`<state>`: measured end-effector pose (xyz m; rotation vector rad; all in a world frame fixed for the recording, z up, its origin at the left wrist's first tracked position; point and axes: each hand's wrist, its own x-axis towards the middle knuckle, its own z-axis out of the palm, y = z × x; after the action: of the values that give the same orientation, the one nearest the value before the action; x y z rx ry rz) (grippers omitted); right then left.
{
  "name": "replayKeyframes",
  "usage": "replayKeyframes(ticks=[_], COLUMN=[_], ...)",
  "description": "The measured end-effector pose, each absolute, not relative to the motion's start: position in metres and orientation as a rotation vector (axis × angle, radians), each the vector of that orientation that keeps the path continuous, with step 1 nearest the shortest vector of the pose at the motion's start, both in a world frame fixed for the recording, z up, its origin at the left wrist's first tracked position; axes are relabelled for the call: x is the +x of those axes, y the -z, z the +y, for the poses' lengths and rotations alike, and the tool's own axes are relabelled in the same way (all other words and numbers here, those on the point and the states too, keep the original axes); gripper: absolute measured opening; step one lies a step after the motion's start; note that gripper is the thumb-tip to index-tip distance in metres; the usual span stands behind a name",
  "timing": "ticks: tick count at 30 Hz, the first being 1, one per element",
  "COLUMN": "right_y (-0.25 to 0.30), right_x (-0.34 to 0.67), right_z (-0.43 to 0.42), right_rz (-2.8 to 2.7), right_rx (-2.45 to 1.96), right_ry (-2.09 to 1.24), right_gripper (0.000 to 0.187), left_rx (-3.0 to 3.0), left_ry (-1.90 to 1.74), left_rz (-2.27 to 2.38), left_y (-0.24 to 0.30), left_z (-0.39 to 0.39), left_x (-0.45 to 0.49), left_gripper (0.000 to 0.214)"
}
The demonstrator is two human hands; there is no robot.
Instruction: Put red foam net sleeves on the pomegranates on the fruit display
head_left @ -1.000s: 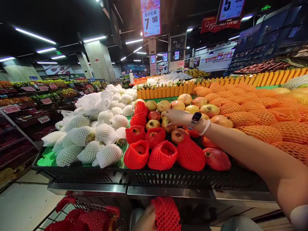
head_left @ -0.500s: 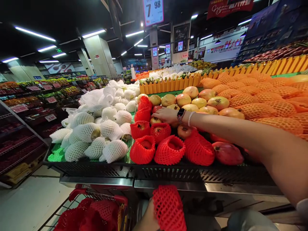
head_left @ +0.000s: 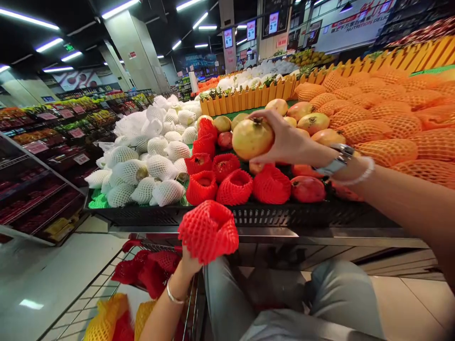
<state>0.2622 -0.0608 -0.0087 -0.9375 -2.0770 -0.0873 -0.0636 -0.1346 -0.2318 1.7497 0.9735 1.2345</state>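
Head view, and a big supermarket produce section was taken in from above. A long fruit display surface (head_left: 284,215) was edged along the front by a black crate, and a wire shopping cart (head_left: 156,247) sat right below it, with yellow and red nets (head_left: 106,317) piled inside. Pears in white foam nets (head_left: 156,166) were stacked on the left, orange-netted fruit (head_left: 387,151) was heaped on the right, and pomegranates in red foam sleeves (head_left: 234,187) were set between them. A yellowish pomegranate (head_left: 252,138) was held just above that red row by the right hand (head_left: 287,142), its grip closed firmly around the fruit from the side. A red foam sleeve (head_left: 208,232) was held over the cart by the left hand (head_left: 188,267), its grip pressed together from below, though the fingers were mostly hidden by the mesh. A smartwatch (head_left: 336,160) was worn on the right wrist.
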Motion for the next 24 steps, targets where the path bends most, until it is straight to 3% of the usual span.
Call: replayKeyframes(ticks=[4, 12, 24], right_y=[0.028, 0.045, 0.034], right_x=[0.262, 0.276, 0.283], right_z=[-0.129, -0.178, -0.186], right_rz=[-2.210, -2.430, -2.645], right_rx=[-0.840, -0.837, -0.820], right_ry=[0.035, 0.076, 0.073], right_gripper=[0.074, 0.072, 0.102], left_rx=[1.889, 2.347, 2.106], left_ry=[-1.358, -1.333, -1.347], left_rz=[0.944, 0.892, 0.833], left_y=[0.197, 0.177, 0.157], left_z=[-0.130, -0.149, -0.170], left_x=[-0.042, -0.008, 0.050], left_gripper=[0.050, 0.034, 0.052])
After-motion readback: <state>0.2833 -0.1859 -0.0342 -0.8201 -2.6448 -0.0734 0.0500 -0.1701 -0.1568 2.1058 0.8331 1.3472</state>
